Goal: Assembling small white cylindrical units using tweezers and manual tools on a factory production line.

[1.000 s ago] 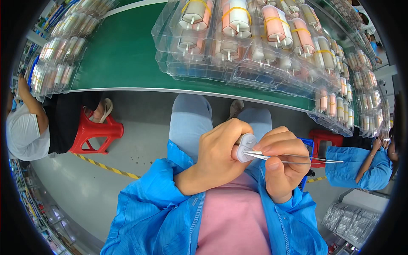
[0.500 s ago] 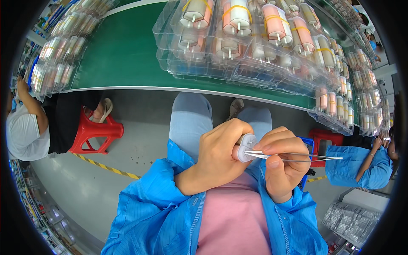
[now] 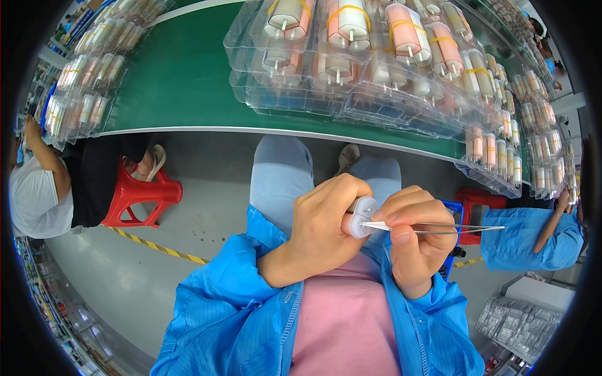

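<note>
My left hand [image 3: 329, 216] is closed around a small cylinder [image 3: 363, 216] with a pale grey-white end face turned to the right. Most of its body is hidden in my fingers. In my right hand [image 3: 417, 235] a pair of thin metal tweezers [image 3: 439, 228] is pinched between thumb and fingers. Their tips reach the cylinder's end face, and the rear end points right. Whether the tips hold something small I cannot make out. Both hands are above my lap, in front of the table edge.
On the green table [image 3: 175, 75] stand stacked clear plastic trays [image 3: 295, 103] of banded pink, white and grey cylinders. More filled trays [image 3: 78, 106] are at the far left. A red stool [image 3: 141, 194] with a seated person is at left; a person in blue [image 3: 523, 241] sits at right.
The tweezers' arms have closed together, and their rear end has tilted slightly upward. My left hand and the cylinder have hardly moved. The person at right has shifted slightly.
</note>
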Tool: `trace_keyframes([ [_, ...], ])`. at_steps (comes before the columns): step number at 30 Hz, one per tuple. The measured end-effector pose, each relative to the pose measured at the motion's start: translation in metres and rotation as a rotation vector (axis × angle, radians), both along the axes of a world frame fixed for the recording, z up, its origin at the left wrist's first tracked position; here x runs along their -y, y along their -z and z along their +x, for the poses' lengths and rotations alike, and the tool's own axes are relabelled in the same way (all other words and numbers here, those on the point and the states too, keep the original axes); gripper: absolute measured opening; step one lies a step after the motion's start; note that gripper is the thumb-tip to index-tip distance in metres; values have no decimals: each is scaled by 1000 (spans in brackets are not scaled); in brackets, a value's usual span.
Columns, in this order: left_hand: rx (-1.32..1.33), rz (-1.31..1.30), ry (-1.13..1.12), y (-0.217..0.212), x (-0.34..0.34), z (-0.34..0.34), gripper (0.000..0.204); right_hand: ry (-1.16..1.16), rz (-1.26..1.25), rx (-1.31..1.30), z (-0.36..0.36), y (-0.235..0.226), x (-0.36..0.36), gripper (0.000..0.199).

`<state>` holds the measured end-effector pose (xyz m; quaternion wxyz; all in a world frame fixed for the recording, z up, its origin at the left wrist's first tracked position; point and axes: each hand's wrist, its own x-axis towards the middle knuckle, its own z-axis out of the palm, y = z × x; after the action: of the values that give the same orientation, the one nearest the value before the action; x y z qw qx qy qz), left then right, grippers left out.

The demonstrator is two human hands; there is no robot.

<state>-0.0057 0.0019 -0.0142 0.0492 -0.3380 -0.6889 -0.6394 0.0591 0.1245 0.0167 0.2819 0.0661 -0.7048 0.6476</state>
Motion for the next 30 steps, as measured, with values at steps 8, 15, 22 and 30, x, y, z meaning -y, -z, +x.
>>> trace_keyframes([
  [8,2,-7,4,0,0,0,25,-15,-18,6,0,0,-1,11],
  [15,23,-62,-12,-4,2,0,26,11,166,-25,-4,-4,-2,15],
  [22,-78,-100,-35,-3,1,-3,25,-16,331,-24,-5,-15,-6,16],
  [30,-226,-141,-82,1,-1,-6,24,-21,309,32,-5,-21,-7,15],
])
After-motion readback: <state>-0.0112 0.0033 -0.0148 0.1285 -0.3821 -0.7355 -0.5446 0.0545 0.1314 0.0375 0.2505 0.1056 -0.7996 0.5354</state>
